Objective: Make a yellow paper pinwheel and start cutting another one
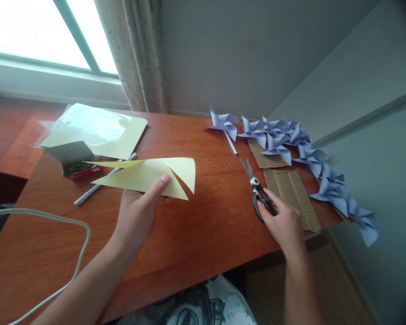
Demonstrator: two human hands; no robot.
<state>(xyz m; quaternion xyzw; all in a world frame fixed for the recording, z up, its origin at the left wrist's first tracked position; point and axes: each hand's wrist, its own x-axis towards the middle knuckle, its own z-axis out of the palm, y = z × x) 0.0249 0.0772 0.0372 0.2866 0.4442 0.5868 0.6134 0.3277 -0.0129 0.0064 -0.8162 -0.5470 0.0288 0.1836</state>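
Yellow paper (145,175) rests in the left hand (137,211).

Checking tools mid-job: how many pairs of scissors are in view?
1: the scissors, held in the right hand over the table. No other pair shows.

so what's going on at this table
A person's left hand holds yellow paper with cuts at both ends. The right hand holds scissors, blades slightly apart and away from the paper. Lavender pinwheels line the table's far right side, some on cardboard.
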